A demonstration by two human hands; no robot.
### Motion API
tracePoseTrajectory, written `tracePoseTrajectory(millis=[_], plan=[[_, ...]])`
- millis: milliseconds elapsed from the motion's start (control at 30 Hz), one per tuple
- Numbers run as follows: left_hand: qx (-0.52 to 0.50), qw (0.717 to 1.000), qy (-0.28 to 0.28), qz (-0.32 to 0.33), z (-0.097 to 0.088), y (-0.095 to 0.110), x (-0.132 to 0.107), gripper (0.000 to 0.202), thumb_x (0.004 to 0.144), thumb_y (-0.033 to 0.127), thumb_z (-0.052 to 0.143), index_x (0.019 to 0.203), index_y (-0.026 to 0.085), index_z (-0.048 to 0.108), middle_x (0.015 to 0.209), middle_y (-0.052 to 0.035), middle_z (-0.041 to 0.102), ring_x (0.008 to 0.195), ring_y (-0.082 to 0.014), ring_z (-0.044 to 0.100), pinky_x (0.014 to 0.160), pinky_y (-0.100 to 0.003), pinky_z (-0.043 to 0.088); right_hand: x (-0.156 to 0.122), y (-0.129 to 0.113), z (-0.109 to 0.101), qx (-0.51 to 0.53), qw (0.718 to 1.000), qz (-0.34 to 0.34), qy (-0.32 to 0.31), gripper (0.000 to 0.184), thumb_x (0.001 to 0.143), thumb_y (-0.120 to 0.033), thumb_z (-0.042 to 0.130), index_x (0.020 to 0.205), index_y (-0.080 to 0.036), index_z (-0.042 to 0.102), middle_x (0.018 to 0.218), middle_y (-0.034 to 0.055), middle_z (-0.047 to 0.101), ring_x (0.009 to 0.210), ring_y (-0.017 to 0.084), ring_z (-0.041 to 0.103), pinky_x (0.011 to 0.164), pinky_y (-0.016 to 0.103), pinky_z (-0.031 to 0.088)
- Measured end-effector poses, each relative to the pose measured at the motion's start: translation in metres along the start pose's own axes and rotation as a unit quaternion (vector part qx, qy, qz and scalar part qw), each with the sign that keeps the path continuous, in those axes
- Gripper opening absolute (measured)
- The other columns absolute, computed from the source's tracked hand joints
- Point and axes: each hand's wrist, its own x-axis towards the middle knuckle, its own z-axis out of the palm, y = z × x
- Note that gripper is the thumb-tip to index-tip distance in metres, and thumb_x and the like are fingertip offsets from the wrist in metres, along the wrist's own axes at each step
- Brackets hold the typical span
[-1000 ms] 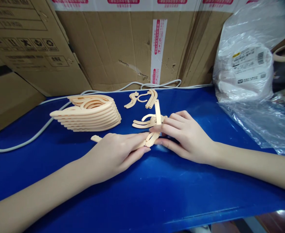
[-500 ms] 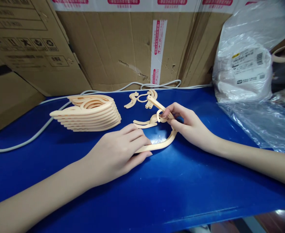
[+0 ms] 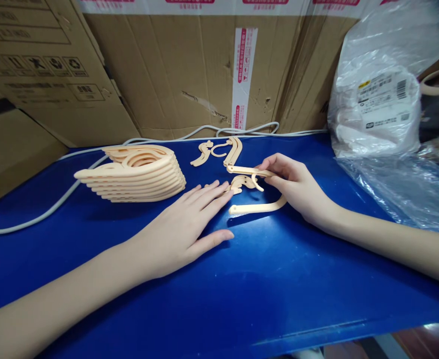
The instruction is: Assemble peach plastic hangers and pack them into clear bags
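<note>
Head camera view: A person's right hand (image 3: pixel 300 188) pinches a cream folding hanger (image 3: pixel 257 208) at its bend above a blue-covered table (image 3: pixel 242 294), the two arms pointing left. The left hand (image 3: pixel 180 230), palm down with fingers spread and thumb apart, reaches over loose hanger parts (image 3: pixel 243 181); whether its fingertips touch them cannot be told. At left sits a neat stack of cream hangers (image 3: pixel 139 183); more curved pieces (image 3: pixel 235 151) lie behind, before a cardboard box (image 3: pixel 189 70).

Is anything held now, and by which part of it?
The right hand holds the two-armed beige piece near its middle; the left hand, spread open, holds nothing visible.
</note>
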Motion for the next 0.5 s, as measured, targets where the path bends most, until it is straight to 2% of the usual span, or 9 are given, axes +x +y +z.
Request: tracePoseTrajectory(millis=[67, 167, 300, 400, 500], plan=[[0.003, 1.0, -0.003, -0.005, -0.001, 0.0, 0.0, 0.064, 0.104, 0.054, 0.031, 0.154, 0.015, 0.036, 0.159, -0.0126, 0.039, 0.147, -0.029, 0.038, 0.119, -0.052, 0.036, 0.001, 0.001, 0.0, 0.003, 1.0, 0.005, 0.009, 0.009, 0.082, -0.022, 0.062, 0.089, -0.021, 0.056, 0.088, 0.0029, 0.07, 0.084, 0.019, 0.066, 0.08, 0.038, 0.052], [0.038, 0.999, 0.026, -0.001, -0.004, 0.002, 0.001, 0.061, 0.105, 0.054, 0.027, 0.146, 0.013, 0.048, 0.151, -0.0132, 0.052, 0.137, -0.0302, 0.051, 0.11, -0.05, 0.046, 0.0, 0.0, 0.0, -0.009, 1.0, 0.008, 0.02, 0.009, 0.081, -0.021, 0.062, 0.089, -0.02, 0.057, 0.088, 0.0029, 0.07, 0.085, 0.019, 0.066, 0.08, 0.038, 0.051], [0.121, 0.99, 0.074, 0.009, -0.011, 0.005, 0.0, 0.059, 0.105, 0.051, 0.026, 0.128, 0.011, 0.063, 0.121, -0.0145, 0.072, 0.105, -0.0305, 0.071, 0.08, -0.043, 0.058, -0.001, -0.001, 0.0, -0.036, 0.999, 0.004, 0.005, 0.009, 0.082, -0.019, 0.06, 0.091, -0.019, 0.057, 0.086, 0.0028, 0.07, 0.08, 0.018, 0.065, 0.076, 0.036, 0.05], [0.195, 0.975, 0.107, 0.015, -0.015, 0.008, -0.002, 0.051, 0.105, 0.045, 0.03, 0.11, 0.013, 0.07, 0.093, -0.0104, 0.077, 0.078, -0.0269, 0.073, 0.058, -0.036, 0.052, 0.001, 0.001, -0.002, -0.116, 0.993, -0.027, -0.022, 0.01, 0.085, -0.018, 0.055, 0.095, -0.019, 0.058, 0.087, 0.0038, 0.069, 0.079, 0.018, 0.065, 0.074, 0.035, 0.05], [0.242, 0.96, 0.138, 0.0, -0.017, 0.01, -0.003, 0.041, 0.103, 0.039, 0.039, 0.096, 0.015, 0.072, 0.081, -0.0075, 0.075, 0.065, -0.024, 0.069, 0.048, -0.034, 0.042, 0.003, 0.002, -0.003, -0.205, 0.976, -0.064, -0.038, 0.014, 0.087, -0.017, 0.051, 0.099, -0.02, 0.058, 0.094, 0.0053, 0.069, 0.084, 0.02, 0.065, 0.076, 0.037, 0.049]])
